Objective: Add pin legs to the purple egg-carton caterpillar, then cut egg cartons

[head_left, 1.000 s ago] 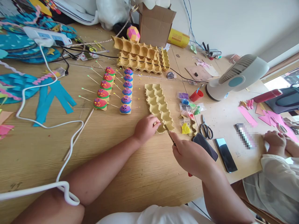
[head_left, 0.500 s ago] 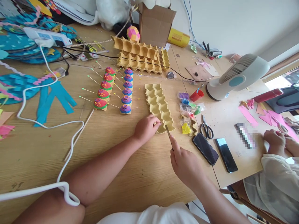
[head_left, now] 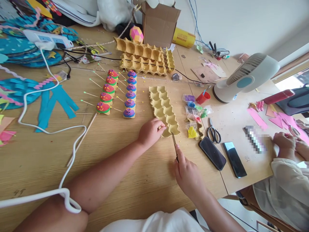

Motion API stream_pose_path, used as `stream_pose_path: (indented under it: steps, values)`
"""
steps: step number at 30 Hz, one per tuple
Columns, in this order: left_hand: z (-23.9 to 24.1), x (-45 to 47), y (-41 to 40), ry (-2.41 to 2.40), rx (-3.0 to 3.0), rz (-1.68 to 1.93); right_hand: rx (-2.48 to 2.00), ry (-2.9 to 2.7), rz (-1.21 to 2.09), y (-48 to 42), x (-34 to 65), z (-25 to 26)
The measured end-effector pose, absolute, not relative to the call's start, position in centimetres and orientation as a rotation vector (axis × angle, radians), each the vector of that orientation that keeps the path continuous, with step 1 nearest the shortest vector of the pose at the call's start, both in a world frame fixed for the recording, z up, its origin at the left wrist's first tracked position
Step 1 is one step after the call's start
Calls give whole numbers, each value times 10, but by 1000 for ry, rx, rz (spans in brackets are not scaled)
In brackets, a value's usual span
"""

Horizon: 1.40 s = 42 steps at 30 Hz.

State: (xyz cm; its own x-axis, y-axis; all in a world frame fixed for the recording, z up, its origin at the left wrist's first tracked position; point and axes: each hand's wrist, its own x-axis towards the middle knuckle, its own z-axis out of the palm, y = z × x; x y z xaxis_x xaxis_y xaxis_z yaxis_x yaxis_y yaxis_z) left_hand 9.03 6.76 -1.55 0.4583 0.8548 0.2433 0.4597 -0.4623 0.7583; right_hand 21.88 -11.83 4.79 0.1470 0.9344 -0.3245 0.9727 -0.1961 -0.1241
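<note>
A pale yellow egg carton point(head_left: 161, 103) with two rows of cups lies on the wooden table in front of me. My left hand point(head_left: 151, 132) is closed on its near left corner, pinching the rim. In my right hand point(head_left: 189, 172) is a utility knife point(head_left: 174, 146), the index finger stretched along its back. The blade's tip touches or almost touches the carton's near edge, between the two end cups. To the left stand a red-and-green carton caterpillar point(head_left: 107, 91) and a purple-and-blue carton caterpillar point(head_left: 130, 94), both with pins sticking out.
More egg cartons point(head_left: 142, 62) lie at the back. On the right are bags of coloured clay point(head_left: 191, 132), scissors point(head_left: 213, 131), two phones point(head_left: 212, 153), a red cup point(head_left: 202, 97) and a fan point(head_left: 246, 77). A white cable point(head_left: 79, 138) crosses the left side. Another person's hands point(head_left: 287, 143) rest at far right.
The knife and my right hand have drawn back slightly toward me, the blade now lower at the carton's edge. My left hand keeps its hold on the corner.
</note>
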Motion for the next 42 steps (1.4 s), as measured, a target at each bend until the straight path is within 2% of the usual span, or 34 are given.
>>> stream_pose_path:
  steps: [16, 31, 42]
  values:
    - [-16, 91, 67, 1086, 2087, 833, 2292, 1895, -523, -121, 219, 54]
    - [-19, 90, 69, 1050, 2085, 845, 2361, 1954, -446, -88, 225, 68]
    - [-16, 90, 69, 1077, 2099, 842, 2248, 1954, -412, -74, 224, 72]
